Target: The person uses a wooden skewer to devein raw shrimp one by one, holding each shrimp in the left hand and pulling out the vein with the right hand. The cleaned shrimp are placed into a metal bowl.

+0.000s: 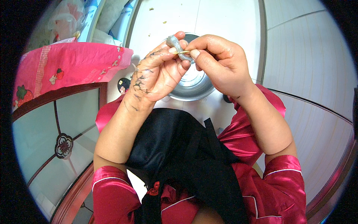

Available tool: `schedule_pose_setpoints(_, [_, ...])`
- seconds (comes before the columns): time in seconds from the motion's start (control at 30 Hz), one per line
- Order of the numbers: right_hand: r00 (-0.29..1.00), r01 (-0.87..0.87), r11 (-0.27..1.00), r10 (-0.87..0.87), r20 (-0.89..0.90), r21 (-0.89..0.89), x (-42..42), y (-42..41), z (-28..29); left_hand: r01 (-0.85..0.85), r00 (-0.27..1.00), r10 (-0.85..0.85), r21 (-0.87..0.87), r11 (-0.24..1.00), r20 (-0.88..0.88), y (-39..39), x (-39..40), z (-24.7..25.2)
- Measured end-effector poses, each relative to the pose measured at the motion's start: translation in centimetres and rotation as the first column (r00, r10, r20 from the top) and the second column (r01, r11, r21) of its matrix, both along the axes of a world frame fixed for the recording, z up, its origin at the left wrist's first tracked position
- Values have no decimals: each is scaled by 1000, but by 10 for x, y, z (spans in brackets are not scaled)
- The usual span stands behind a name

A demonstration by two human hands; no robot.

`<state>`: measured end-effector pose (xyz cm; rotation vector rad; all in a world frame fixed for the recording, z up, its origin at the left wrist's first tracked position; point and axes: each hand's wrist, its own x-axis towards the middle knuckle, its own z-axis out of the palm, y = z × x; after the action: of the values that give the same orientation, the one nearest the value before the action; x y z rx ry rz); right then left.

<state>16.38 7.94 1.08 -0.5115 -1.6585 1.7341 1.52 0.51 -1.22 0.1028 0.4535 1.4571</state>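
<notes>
My left hand (160,72), palm up, holds a grey, raw peeled shrimp (174,42) bent between its fingers and thumb. Dark thread-like strands cling to the thumb side, palm edge and wrist of this hand. My right hand (221,61) pinches a thin wooden toothpick (183,52) between thumb and forefinger; it lies across the shrimp, close to the left thumb tip. Whether its point is inside the flesh cannot be told. Below both hands a round stainless steel basin (193,93) rests on the floor, partly hidden by them.
Small yellowish scraps (164,22) lie on the pale tiled floor (223,16). On the left are a pink strawberry-print cloth (92,64), a glass-panelled door (78,117) and plastic bags (65,21) beside boxes. Pale panels (304,53) stand on the right. A black apron (179,134) covers my lap.
</notes>
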Motion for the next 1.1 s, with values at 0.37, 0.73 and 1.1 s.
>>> schedule_pose_setpoints(0.37, [998, 67, 996, -68, 10, 57, 0, -4, -3, -36, 999, 35, -9, 999, -9, 3, -3, -4])
schedule_pose_setpoints(0.73, [980, 193, 977, -197, 40, 94, 1, -2, -9, -37, 999, 37, 3, 999, -21, 3, -2, -3])
schedule_pose_setpoints(1.1, [971, 220, 957, -232, 49, 188, -1, -5, -7, -56, 993, 59, 27, 998, -100, 2, 0, 1])
